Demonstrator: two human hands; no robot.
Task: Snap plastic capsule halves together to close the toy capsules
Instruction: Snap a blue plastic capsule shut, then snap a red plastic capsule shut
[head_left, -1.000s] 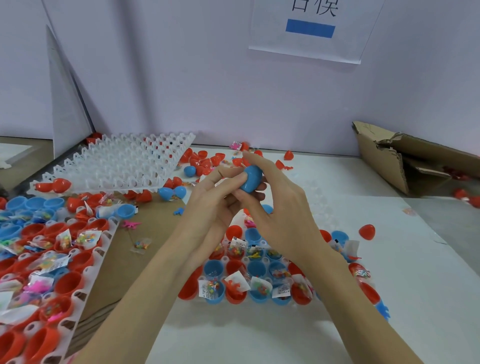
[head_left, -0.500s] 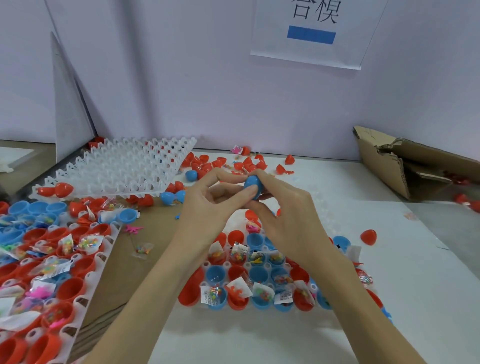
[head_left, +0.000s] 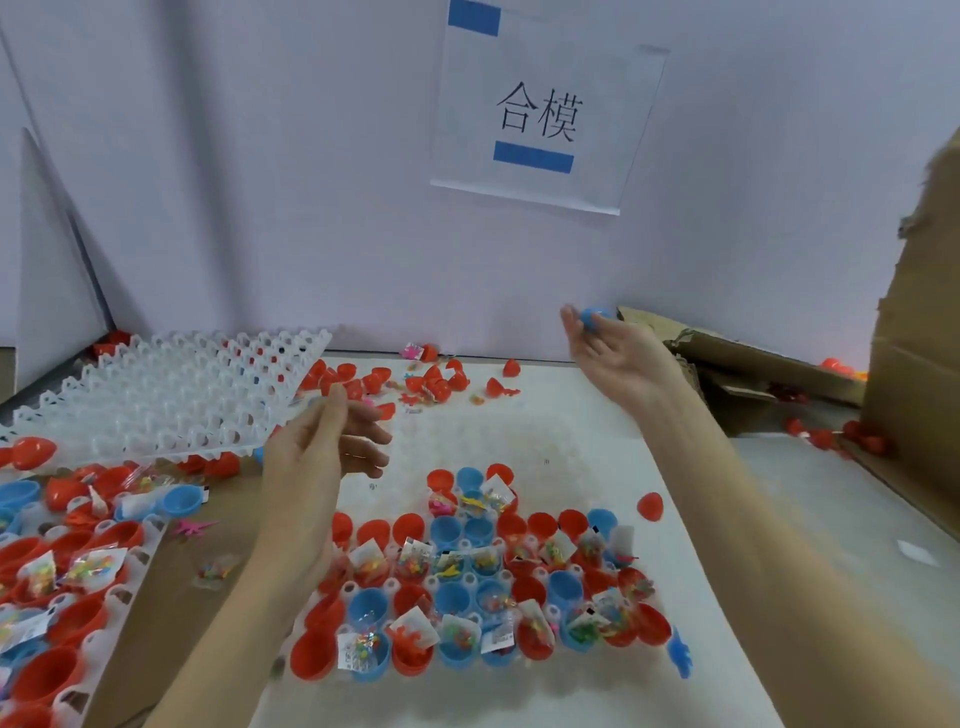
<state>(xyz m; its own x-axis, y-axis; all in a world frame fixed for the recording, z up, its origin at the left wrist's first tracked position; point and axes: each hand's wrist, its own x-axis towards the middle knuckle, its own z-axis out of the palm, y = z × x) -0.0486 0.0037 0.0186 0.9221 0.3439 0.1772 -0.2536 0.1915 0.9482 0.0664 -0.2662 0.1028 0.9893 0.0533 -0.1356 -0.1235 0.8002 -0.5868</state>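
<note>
A: What takes up the most room?
B: The white tabletop (head_left: 597, 447), with a torn cardboard box (head_left: 914, 332) standing at its right edge and an empty white plastic grid tray (head_left: 171, 395) lying at the far left. A paper sign (head_left: 540, 109) hangs on the wall behind.

A: And nearer the person?
B: A clear tray of open capsule halves (head_left: 467, 587), red and blue, many holding small toy packets. A second filled tray (head_left: 57, 587) sits at the left edge. Loose red halves (head_left: 431, 379) are scattered by the wall, and one red half (head_left: 650, 505) lies alone to the right.

A: The hands?
B: The right hand (head_left: 618, 358) is raised toward the box, palm turned up, its fingers (head_left: 570, 318) holding a blue capsule (head_left: 595, 317) at the tips. The left hand (head_left: 317, 447) hovers over the tabletop with fingers loosely spread, holding nothing
</note>
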